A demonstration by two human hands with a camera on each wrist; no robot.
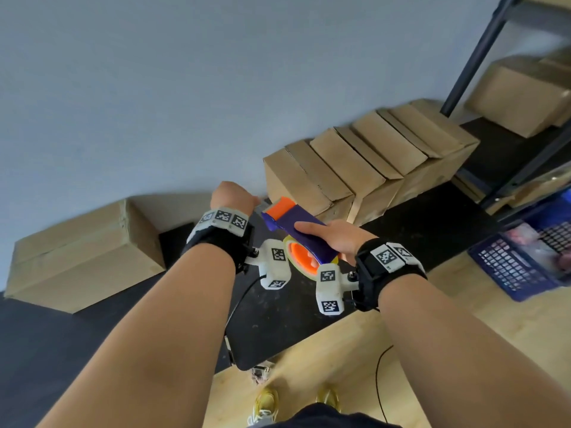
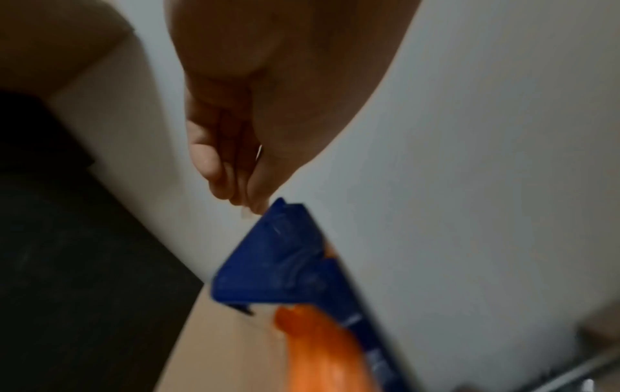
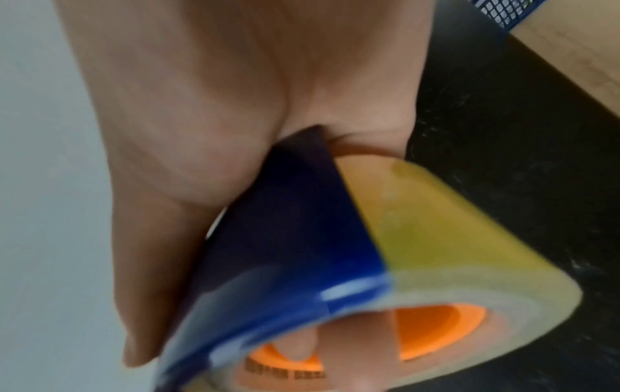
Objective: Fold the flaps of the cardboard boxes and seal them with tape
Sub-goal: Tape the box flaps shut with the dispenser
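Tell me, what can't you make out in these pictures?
- Left hand: fingertips hidden behind the hand in the head view; left wrist view too blurred to show whether they pinch tape.
- Tape holder: cutting edge blurred.
- Tape roll: printing inside too smeared to read.
- Blue basket: contents blurred, cut by the edge.

Left hand [image 1: 232,196] fingertips hidden behind its own knuckles in head view. In left wrist view, blurred; pinch on a tape end not resolvable. Tape dispenser [image 3: 268,252] cut off by bottom edge in right wrist view, print on core unreadable. Blue crate [image 1: 525,261] clipped at right edge, contents blurred.
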